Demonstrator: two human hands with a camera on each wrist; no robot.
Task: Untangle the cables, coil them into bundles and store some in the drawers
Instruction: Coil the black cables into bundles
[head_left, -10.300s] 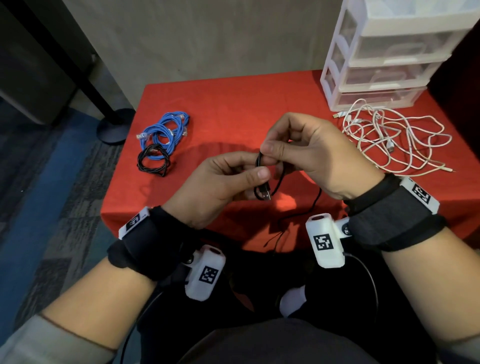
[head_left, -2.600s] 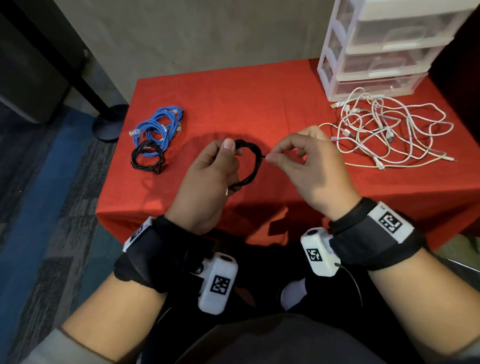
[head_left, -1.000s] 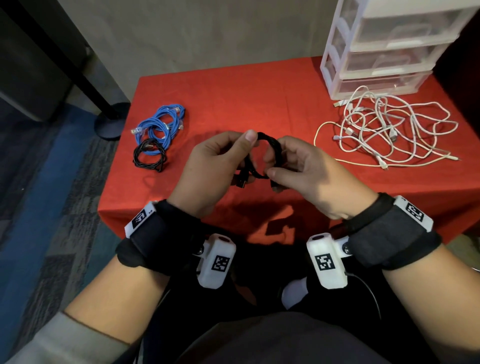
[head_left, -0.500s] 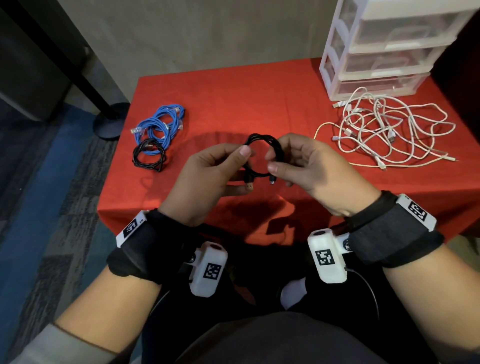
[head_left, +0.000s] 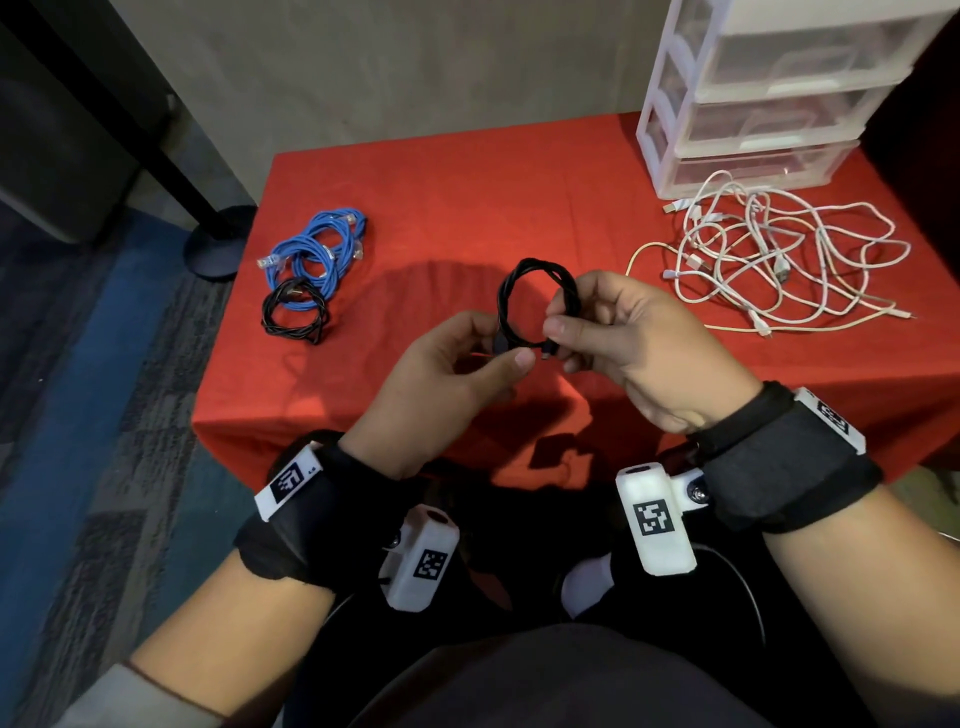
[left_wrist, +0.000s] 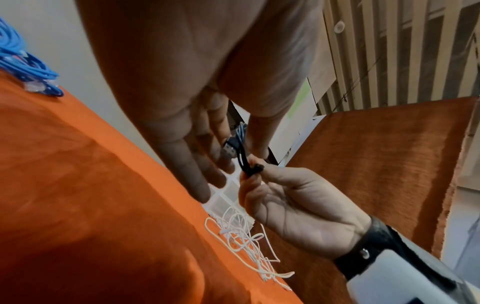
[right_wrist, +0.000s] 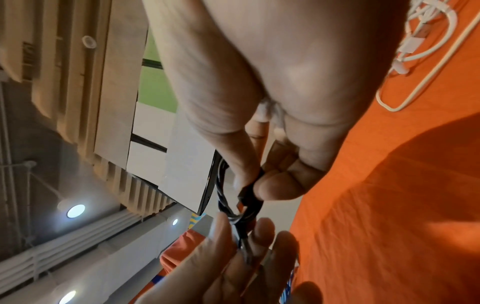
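Black cable (head_left: 537, 304), a small twisted coil, pinched between right hand (head_left: 631, 345) and left hand (head_left: 441, 384) fingertips.

On the surface (head_left: 467, 197), two coiled cable bundles (head_left: 306, 275) are placed at the left, a loose cable tangle (head_left: 769, 260) at the right, before the drawer unit (head_left: 769, 104).
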